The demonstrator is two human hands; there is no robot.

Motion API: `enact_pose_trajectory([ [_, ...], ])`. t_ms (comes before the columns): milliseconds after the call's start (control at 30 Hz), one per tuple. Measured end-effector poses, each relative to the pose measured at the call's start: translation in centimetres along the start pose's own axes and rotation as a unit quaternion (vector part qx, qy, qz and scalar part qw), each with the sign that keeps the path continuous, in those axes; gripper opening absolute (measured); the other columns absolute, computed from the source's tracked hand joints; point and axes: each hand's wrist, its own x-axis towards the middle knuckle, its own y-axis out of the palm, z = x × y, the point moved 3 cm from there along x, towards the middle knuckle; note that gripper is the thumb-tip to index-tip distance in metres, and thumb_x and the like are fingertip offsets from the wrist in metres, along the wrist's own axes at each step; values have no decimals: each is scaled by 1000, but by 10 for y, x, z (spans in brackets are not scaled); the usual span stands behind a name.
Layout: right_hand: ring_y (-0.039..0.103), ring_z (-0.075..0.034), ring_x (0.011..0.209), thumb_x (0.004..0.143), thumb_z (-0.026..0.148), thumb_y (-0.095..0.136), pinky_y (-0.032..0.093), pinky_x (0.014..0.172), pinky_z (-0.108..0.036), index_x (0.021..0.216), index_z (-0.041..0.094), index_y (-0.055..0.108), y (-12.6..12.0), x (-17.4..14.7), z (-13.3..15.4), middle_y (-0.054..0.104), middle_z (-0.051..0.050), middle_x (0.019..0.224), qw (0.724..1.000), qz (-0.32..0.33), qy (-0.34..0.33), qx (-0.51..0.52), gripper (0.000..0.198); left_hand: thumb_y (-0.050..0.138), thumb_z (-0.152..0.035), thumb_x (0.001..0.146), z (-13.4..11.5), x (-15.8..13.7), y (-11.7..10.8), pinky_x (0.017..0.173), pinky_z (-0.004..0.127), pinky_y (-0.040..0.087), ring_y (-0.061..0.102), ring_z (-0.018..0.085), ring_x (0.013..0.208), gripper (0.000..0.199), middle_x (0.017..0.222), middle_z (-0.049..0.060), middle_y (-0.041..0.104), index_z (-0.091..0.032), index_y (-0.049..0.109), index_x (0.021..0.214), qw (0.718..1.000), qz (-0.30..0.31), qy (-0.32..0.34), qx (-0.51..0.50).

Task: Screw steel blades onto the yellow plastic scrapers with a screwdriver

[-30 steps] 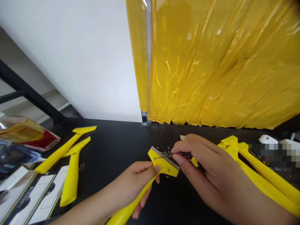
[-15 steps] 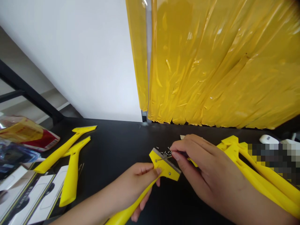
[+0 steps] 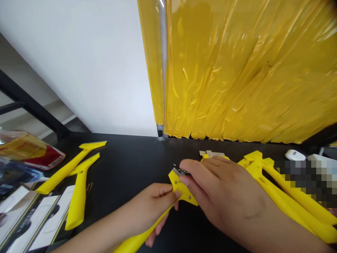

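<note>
left hand (image 3: 154, 202) grips the yellow scraper (image 3: 186, 193) below its head, above the black table (image 3: 126, 154). right hand (image 3: 223, 196), grip not determinable, has shifted left over the head and now hides most of the slim shaft (image 3: 180, 181), so contact cannot be verified. loose screws (image 3: 182, 172) lie just beyond.

Right hand (image 3: 221, 196) — now farther left, partly over the yellow scraper (image 3: 186, 195).

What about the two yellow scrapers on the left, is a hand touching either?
No, the left hand holds another scraper, and the right hand is over that same one.
</note>
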Motion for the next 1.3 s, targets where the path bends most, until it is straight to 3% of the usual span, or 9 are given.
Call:
enact_pose_trajectory([
  [133, 63, -20, 83, 102, 14, 47, 43, 69, -35, 118, 22, 56, -1, -1, 4, 69, -2, 99, 997, 8, -3, 71, 20, 47, -72, 95, -1, 0, 0, 27, 17, 38, 44, 11, 25, 52, 41, -7, 53, -22, 60, 92, 1000, 1, 2, 1],
  [267, 63, -20, 72, 107, 26, 47, 42, 66, -36, 106, 23, 58, -2, -3, 2, 67, 0, 84, 998, -27, 63, 13, 12, 48, -73, 95, -2, 0, 0, 27, 17, 37, 43, 11, 24, 52, 39, -7, 52, -22, 59, 91, 1000, 5, 9, -6],
  [400, 68, -22, 85, 99, 16, 47, 47, 74, -36, 116, 20, 57, -3, -4, 5, 72, -6, 99, 999, -28, 20, 32, 20, 48, -73, 94, -4, 0, 0, 26, 17, 35, 42, 12, 23, 52, 39, -7, 51, -22, 59, 90, 1000, 2, 4, -5],
  [500, 67, -24, 75, 102, 28, 52, 47, 70, -40, 113, 19, 58, -4, -4, 5, 71, -6, 88, 998, -44, 52, -7, 16, 44, -74, 95, -5, 0, 1, 26, 16, 34, 44, 12, 24, 54, 38, -7, 50, -22, 59, 92, 1000, 6, -5, 9],
  [667, 68, -20, 84, 100, 15, 48, 45, 66, -34, 113, 22, 58, 0, -2, 6, 70, -3, 95, 995, 16, 38, 89, 18, 45, -76, 95, -3, -2, 2, 27, 17, 35, 42, 11, 24, 56, 40, -8, 50, -22, 59, 92, 1000, 1, 0, 8],
  [900, 68, -20, 80, 101, 18, 46, 48, 70, -35, 109, 23, 59, 2, -4, -1, 71, -2, 91, 995, 7, 62, 75, 16, 48, -72, 95, -1, 0, 1, 27, 18, 36, 43, 12, 25, 51, 39, -7, 51, -23, 58, 90, 1000, 6, -17, 2],
  [1067, 70, -24, 63, 105, 36, 52, 47, 60, -39, 111, 22, 60, 1, -6, -3, 74, -3, 80, 997, -31, 74, -3, 17, 45, -70, 96, -3, -1, 1, 27, 16, 34, 43, 12, 25, 50, 39, -7, 50, -22, 59, 91, 1000, 11, -25, 11],
  [1200, 75, -22, 88, 101, 19, 45, 54, 73, -36, 124, 22, 53, 1, -9, -3, 76, -8, 108, 996, -14, 67, 53, 24, 47, -71, 96, -3, -3, 1, 26, 17, 35, 42, 11, 24, 51, 40, -8, 50, -22, 59, 92, 1000, 10, -24, 11],
  [1300, 73, -23, 81, 103, 25, 48, 53, 68, -36, 119, 24, 53, 0, -10, -1, 76, -5, 101, 997, -15, 65, 48, 17, 46, -69, 97, -2, -3, 0, 27, 16, 36, 42, 11, 25, 49, 40, -7, 50, -22, 59, 92, 1000, 6, -24, 15],
])
